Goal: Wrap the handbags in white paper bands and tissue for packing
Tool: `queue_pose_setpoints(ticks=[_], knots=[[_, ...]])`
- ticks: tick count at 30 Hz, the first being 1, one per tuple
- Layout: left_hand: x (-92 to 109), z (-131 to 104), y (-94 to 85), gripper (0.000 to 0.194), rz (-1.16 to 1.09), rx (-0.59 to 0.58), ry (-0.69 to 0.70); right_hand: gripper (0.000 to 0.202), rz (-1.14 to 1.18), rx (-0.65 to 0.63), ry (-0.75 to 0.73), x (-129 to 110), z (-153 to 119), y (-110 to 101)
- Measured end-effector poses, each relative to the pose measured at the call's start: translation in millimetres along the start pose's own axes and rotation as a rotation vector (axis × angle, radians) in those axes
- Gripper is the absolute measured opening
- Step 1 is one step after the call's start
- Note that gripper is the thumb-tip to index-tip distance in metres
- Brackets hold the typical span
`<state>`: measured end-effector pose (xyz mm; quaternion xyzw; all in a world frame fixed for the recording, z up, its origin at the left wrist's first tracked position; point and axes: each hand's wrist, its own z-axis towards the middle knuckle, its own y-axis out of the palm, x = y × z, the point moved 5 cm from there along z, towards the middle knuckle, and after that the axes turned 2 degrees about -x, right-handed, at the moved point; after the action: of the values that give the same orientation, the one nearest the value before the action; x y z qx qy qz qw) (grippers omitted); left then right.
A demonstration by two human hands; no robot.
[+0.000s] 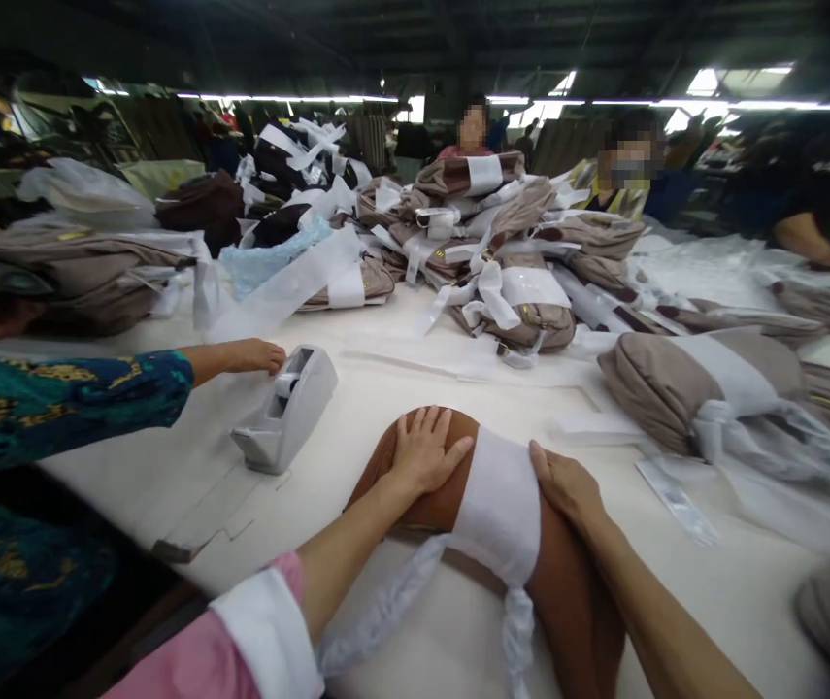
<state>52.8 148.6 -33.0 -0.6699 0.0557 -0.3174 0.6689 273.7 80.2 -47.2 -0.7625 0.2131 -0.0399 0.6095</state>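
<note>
A brown curved bag (567, 573) lies on the white table before me, with a white paper band (503, 485) around its middle. Two strips in white wrapping (404, 592) trail from the band toward me. My left hand (425, 451) rests flat on the bag's left part, fingers spread. At the right edge of the band, my right hand (567, 481) lies against the bag, its thumb up by the band; its other fingers are mostly hidden behind the bag's far side.
A grey tape dispenser (298, 408) stands to the left, a co-worker's hand (258, 356) beside it. Taupe bags with white bands (531, 301) are heaped at the back. Another taupe bag (647, 379) lies at the right. Several people work around the table (167, 485).
</note>
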Motion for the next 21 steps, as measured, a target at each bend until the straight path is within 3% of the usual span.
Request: queue_pose_setpoints(ticks=[4,7,9,12,14,17,21], knots=[[10,3,-23.2,0.058,-0.003,-0.054,0.018,0.069,0.003,-0.048,0.059,0,-2,-6],[35,-24,-52.7,0.052,0.017,0.038,0.084,0.071,0.002,-0.058,0.102,1,-20,-5],[60,-51,-63.1,0.051,0.037,0.135,0.227,0.071,0.005,-0.063,0.120,3,-34,0],[91,-81,-45.8,0.054,0.057,0.094,0.495,0.072,0.016,-0.068,0.144,9,-47,9],[96,-83,-24.7,0.056,0.052,0.014,0.564,0.074,0.029,-0.074,0.172,14,-48,15],[93,-69,-7.1,0.058,-0.006,-0.058,0.552,0.065,0.049,-0.086,0.214,20,-44,18],[84,-61,-21.6,0.051,-0.280,-0.215,0.498,0.051,0.074,-0.102,0.236,20,-49,18]])
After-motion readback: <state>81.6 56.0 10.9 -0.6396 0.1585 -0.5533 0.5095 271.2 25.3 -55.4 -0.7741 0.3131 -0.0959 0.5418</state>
